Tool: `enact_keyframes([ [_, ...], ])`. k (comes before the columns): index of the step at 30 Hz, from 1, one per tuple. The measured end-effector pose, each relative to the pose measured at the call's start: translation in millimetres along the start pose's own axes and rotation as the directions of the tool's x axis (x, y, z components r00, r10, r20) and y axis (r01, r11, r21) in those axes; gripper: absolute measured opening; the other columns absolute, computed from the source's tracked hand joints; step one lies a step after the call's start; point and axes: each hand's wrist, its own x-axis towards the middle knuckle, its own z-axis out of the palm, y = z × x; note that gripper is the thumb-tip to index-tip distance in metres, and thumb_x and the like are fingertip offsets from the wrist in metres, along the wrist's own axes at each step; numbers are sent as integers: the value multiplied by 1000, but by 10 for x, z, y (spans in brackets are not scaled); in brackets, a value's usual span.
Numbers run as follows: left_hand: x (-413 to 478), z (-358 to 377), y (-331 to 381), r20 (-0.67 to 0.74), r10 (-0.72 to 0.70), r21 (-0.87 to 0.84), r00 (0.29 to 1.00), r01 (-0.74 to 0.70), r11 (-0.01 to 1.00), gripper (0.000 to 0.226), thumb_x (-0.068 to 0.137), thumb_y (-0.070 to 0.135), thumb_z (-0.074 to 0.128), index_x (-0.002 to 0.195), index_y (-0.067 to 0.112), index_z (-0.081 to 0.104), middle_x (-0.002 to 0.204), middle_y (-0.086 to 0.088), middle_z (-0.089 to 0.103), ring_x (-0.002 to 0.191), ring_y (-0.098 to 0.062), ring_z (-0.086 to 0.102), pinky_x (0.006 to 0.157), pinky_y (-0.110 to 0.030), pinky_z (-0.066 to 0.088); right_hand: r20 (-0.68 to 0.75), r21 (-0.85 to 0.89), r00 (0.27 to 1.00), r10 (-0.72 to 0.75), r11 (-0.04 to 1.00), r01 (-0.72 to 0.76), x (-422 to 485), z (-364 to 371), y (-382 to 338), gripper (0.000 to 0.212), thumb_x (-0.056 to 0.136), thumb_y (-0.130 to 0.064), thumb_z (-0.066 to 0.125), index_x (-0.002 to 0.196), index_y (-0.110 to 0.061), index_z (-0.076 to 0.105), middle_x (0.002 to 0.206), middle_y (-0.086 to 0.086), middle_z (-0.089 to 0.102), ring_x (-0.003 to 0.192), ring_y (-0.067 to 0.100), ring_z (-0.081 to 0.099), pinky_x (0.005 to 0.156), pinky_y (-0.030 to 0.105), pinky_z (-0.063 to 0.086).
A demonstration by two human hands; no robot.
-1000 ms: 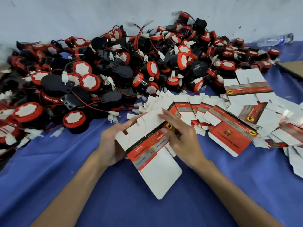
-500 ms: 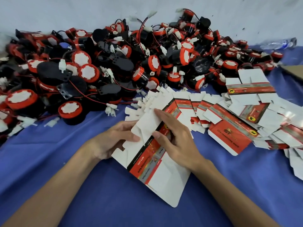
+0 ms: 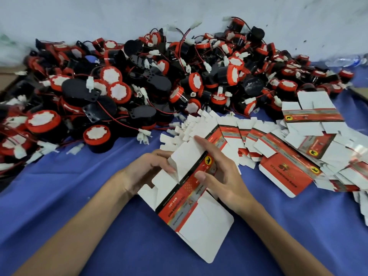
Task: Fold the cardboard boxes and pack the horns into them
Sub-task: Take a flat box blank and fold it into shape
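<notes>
Cardboard box blank point(image 3: 191, 198) was mid-fold: left hand point(image 3: 143, 172) pinched its white flap, right hand point(image 3: 221, 176) gripped the printed panel; next, likely squaring it open

Horns point(image 3: 151, 82) heaped behind flat boxes point(image 3: 294, 156) on cloth point(image 3: 79, 196).
</notes>
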Motion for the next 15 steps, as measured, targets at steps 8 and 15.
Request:
enact_keyframes([
  [8,36,-34,-46,303,52,189,952,-114,975,33,74,-7,61,93,15,77,95,-9,74,83,-20,72,66,-26,57,3,14,1000,26,1000,-26,-33,-11,-9,57,77,-53,59,130,-52,40,138,-23,48,128,-6,43,92,7,41],
  [15,-17,-67,140,377,-66,502,924,-144,853,46,80,-1,73,108,36,66,112,10,70,104,-11,67,74,-23,57,-22,45,999,26,999,-25,-34,31,24,52,82,-48,57,131,-36,48,128,-14,60,124,13,53,98,27,46],
])
